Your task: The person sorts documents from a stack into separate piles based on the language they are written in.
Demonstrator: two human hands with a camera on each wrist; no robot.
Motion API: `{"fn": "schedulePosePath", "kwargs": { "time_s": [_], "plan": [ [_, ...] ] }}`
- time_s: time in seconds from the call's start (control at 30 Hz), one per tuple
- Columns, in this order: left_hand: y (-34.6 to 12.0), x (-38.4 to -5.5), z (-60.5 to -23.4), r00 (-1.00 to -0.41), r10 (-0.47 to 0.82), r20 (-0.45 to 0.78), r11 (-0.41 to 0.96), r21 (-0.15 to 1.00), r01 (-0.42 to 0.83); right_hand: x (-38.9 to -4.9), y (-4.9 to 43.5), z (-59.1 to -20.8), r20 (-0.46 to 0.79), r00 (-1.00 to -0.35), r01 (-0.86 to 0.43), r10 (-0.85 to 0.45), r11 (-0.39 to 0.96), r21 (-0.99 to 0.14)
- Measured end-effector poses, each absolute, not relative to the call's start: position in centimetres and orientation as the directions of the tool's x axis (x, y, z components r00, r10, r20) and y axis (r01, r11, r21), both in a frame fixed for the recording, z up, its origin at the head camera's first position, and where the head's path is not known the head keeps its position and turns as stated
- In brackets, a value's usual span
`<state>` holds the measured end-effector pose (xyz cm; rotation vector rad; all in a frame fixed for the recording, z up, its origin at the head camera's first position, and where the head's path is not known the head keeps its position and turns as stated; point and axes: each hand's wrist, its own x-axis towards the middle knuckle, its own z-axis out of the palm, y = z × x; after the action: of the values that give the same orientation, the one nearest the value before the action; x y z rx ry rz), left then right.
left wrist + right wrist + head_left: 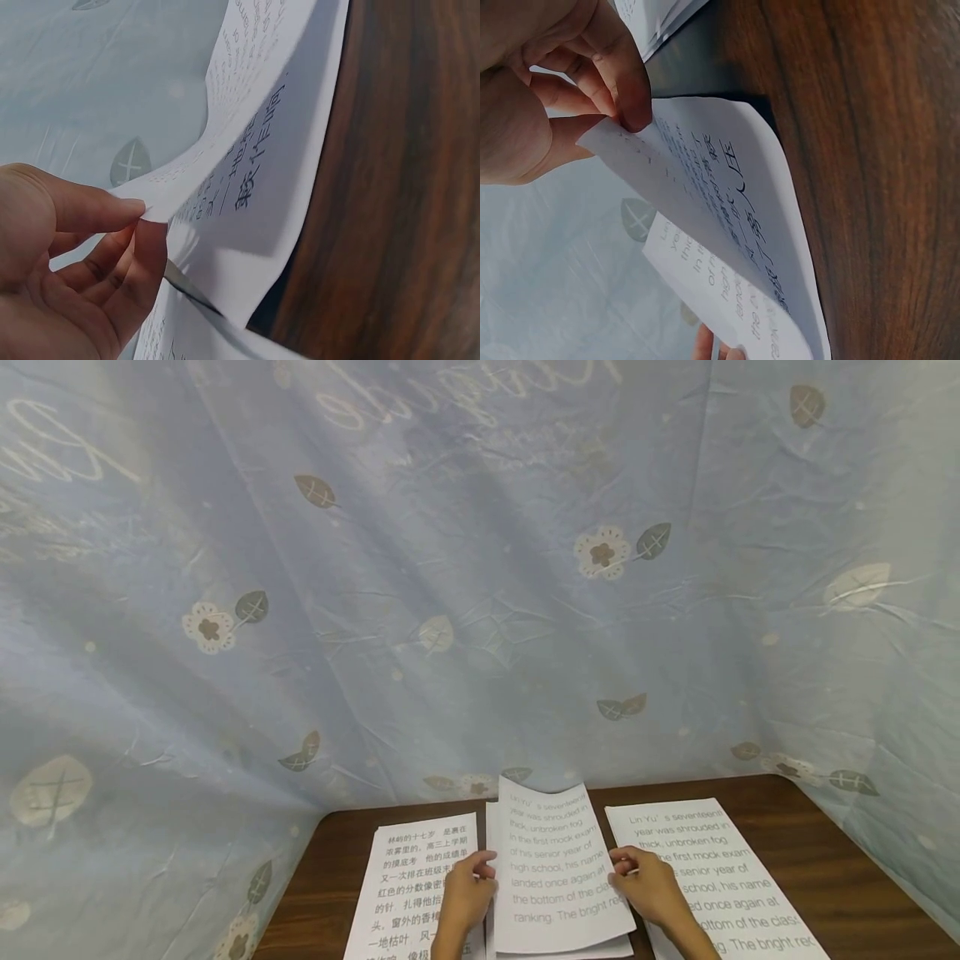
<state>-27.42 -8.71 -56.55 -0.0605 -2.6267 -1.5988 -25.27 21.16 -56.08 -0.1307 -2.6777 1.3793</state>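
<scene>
A sheet of paper (pixel 555 868) with English print is held raised and slightly curved over the middle paper pile (pixel 607 950). My left hand (pixel 467 897) pinches the sheet's left edge between thumb and fingers. On the opposite edge, my right hand (pixel 651 885) pinches it the same way. Beneath the sheet, both wrist views show a page with Chinese characters (pixel 251 172) on top of the pile. In the right wrist view the lifted sheet (pixel 690 202) bows away from that page, and the left hand's fingertips (pixel 703 345) show at the bottom.
To the left lies a pile of Chinese-printed pages (pixel 408 868), partly behind the left hand. An English-printed pile (pixel 712 868) lies on the right, overlapped by the right hand. The dark wooden table (pixel 825 860) ends against a blue patterned cloth (pixel 495 610) hanging behind and at both sides.
</scene>
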Motion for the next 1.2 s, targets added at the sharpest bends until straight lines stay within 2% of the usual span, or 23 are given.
{"fn": "schedulePosePath", "kwargs": {
  "time_s": [0.77, 1.2],
  "plan": [
    [-6.7, -26.9, -56.7, -0.998, 0.011, 0.063, 0.391, 0.918, 0.062, -25.0, 23.5, -56.2, 0.049, -0.99, 0.043, 0.132, 0.614, -0.788],
    [-5.0, -26.6, -57.1, -0.997, 0.015, 0.08, 0.408, 0.909, 0.079, -24.5, 25.3, -56.0, 0.042, -0.99, 0.053, 0.136, 0.627, -0.777]
  ]
}}
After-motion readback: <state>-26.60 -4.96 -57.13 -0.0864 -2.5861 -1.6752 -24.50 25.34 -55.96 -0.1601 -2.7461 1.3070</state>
